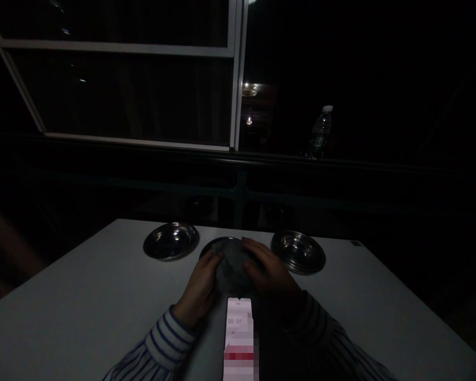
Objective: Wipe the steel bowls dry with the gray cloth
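A grey cloth [230, 270] lies over a round metal dish [211, 246], whose far rim shows behind it. My left hand [198, 291] grips the near left side of the dish, with the thumb over the edge and touching the cloth. My right hand [272, 270] is closed on the cloth at the right side, its fingers bent over it. Cloth and hands hide most of the dish. In the dim light the right fingertips are hard to make out.
A shiny metal dish [170, 242] stands on the white table [103, 312] at left, and several stacked dishes [297, 253] at right. A lit phone [238, 328] is in front of my hands. A plastic bottle [321, 132] stands on the ledge behind, right of the window frame [236, 79].
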### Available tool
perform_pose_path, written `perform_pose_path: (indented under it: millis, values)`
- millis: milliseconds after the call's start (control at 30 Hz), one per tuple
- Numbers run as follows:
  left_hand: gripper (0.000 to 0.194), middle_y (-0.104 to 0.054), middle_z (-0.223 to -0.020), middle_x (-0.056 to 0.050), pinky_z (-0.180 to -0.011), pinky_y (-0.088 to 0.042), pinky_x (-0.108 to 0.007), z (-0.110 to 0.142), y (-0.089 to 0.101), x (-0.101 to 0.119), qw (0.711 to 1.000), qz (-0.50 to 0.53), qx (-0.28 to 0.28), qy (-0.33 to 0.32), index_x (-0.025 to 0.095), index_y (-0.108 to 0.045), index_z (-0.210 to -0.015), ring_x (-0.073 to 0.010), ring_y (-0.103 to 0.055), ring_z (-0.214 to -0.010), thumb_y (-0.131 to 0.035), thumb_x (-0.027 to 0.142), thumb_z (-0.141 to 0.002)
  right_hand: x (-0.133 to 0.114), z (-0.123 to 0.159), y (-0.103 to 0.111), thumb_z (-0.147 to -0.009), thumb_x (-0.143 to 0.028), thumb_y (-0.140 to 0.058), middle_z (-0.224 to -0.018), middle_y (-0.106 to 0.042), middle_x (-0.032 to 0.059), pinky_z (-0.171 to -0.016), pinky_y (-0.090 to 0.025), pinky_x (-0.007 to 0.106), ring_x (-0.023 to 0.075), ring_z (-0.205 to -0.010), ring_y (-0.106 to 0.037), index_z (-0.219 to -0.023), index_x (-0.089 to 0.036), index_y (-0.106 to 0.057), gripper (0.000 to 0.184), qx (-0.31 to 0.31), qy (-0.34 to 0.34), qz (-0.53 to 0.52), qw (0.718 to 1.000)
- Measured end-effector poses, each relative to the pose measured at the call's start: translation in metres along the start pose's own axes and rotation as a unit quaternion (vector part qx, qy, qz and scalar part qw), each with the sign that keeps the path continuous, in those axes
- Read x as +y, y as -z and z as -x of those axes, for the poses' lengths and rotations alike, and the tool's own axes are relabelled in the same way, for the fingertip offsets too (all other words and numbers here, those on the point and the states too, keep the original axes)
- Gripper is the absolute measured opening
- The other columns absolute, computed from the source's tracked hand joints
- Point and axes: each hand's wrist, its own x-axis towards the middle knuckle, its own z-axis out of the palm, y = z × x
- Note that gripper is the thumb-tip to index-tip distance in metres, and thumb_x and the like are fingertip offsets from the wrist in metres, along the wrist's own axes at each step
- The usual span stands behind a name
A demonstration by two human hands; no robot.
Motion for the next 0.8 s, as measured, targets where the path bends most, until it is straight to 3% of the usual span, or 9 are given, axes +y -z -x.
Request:
perform_pose_path:
  millis: [67, 133, 267, 333, 400, 467, 500, 633, 800]
  values:
    - [0.022, -0.064, -0.095, -0.007, -0.078, -0.046, -0.028, 0.000, -0.003, 0.000, 0.998, 0.053, 0.006, 0.018, 0.015, -0.058, -0.096, -0.0177, -0.061, -0.087, -0.054, 0.022, -0.076, 0.010, 0.003, -0.006, -0.073, -0.039, -0.056, -0.138, -0.029, 0.0118, -0.105, -0.021, 0.043, 0.0251, -0.128, -0.023, -0.131, -0.015, -0.034, 0.066, -0.040, 0.035, 0.062, 0.997]
    - [0.018, -0.065, -0.091, -0.007, -0.078, -0.047, -0.028, 0.001, -0.008, 0.002, 0.993, 0.106, -0.031, 0.044, 0.015, -0.058, -0.091, -0.0166, -0.061, -0.085, -0.050, 0.026, -0.079, 0.020, 0.004, -0.015, -0.073, -0.043, -0.057, -0.142, -0.018, 0.0123, -0.105, -0.020, 0.044, 0.0254, -0.130, -0.014, -0.135, -0.013, -0.024, 0.076, -0.076, 0.034, 0.066, 0.994]
    - [0.031, -0.064, -0.088, -0.010, -0.076, -0.048, -0.030, 0.001, -0.001, 0.013, 0.985, 0.118, -0.087, 0.093, 0.013, -0.058, -0.092, -0.0175, -0.061, -0.083, -0.045, 0.039, -0.081, 0.031, -0.003, -0.025, -0.083, -0.028, -0.041, -0.137, -0.033, 0.0070, -0.105, -0.023, 0.040, 0.0195, -0.126, -0.028, -0.130, -0.019, -0.035, 0.048, -0.030, 0.015, -0.043, 0.999]
    - [0.035, -0.063, -0.083, -0.011, -0.068, -0.050, -0.028, -0.001, 0.015, 0.016, 0.993, 0.066, -0.036, 0.089, 0.011, -0.057, -0.092, -0.0167, -0.062, -0.075, -0.047, 0.041, -0.079, 0.033, -0.008, -0.020, -0.083, -0.023, -0.039, -0.128, -0.047, 0.0067, -0.101, -0.030, 0.038, 0.0189, -0.118, -0.041, -0.124, -0.019, -0.044, 0.041, 0.010, -0.027, -0.097, 0.995]
    - [0.026, -0.062, -0.070, -0.007, -0.052, -0.047, -0.022, -0.005, 0.039, 0.012, 0.996, -0.015, 0.078, 0.030, 0.011, -0.057, -0.085, -0.0121, -0.059, -0.058, -0.052, 0.035, -0.076, 0.036, -0.013, -0.013, -0.082, -0.023, -0.040, -0.119, -0.054, 0.0073, -0.097, -0.035, 0.038, 0.0193, -0.111, -0.049, -0.118, -0.017, -0.049, 0.038, 0.033, -0.072, -0.103, 0.992]
    - [0.019, -0.056, -0.059, 0.000, -0.043, -0.042, -0.019, -0.012, 0.063, 0.001, 0.981, -0.077, 0.178, -0.014, 0.013, -0.053, -0.080, -0.0081, -0.053, -0.046, -0.051, 0.031, -0.076, 0.039, -0.019, -0.006, -0.081, -0.023, -0.039, -0.117, -0.055, 0.0066, -0.095, -0.037, 0.037, 0.0189, -0.109, -0.050, -0.117, -0.018, -0.050, 0.037, 0.027, -0.084, -0.052, 0.995]
    - [0.016, -0.055, -0.059, 0.001, -0.043, -0.043, -0.020, -0.016, 0.073, -0.006, 0.976, -0.098, 0.194, -0.006, 0.014, -0.051, -0.081, -0.0081, -0.052, -0.045, -0.051, 0.029, -0.076, 0.042, -0.023, -0.006, -0.081, -0.022, -0.039, -0.120, -0.054, 0.0063, -0.097, -0.035, 0.036, 0.0187, -0.111, -0.048, -0.117, -0.018, -0.050, 0.038, 0.012, -0.077, -0.009, 0.997]
    - [0.027, -0.053, -0.057, 0.002, -0.042, -0.046, -0.026, -0.033, 0.093, -0.033, 0.967, -0.162, 0.199, 0.014, 0.015, -0.046, -0.093, -0.0118, -0.054, -0.044, -0.049, 0.036, -0.076, 0.055, -0.041, -0.026, -0.078, -0.016, -0.039, -0.128, -0.045, 0.0085, -0.102, -0.027, 0.034, 0.0193, -0.120, -0.038, -0.122, -0.015, -0.047, 0.045, -0.093, -0.051, 0.176, 0.979]
    - [0.043, -0.052, -0.052, 0.003, -0.036, -0.038, -0.021, -0.049, 0.088, -0.046, 0.972, -0.192, 0.137, -0.004, 0.015, -0.051, -0.100, -0.0104, -0.048, -0.037, -0.044, 0.050, -0.075, 0.076, -0.063, -0.074, -0.079, -0.017, -0.040, -0.126, -0.047, 0.0133, -0.100, -0.028, 0.038, 0.0229, -0.117, -0.041, -0.120, -0.012, -0.048, 0.041, -0.183, -0.060, 0.266, 0.944]
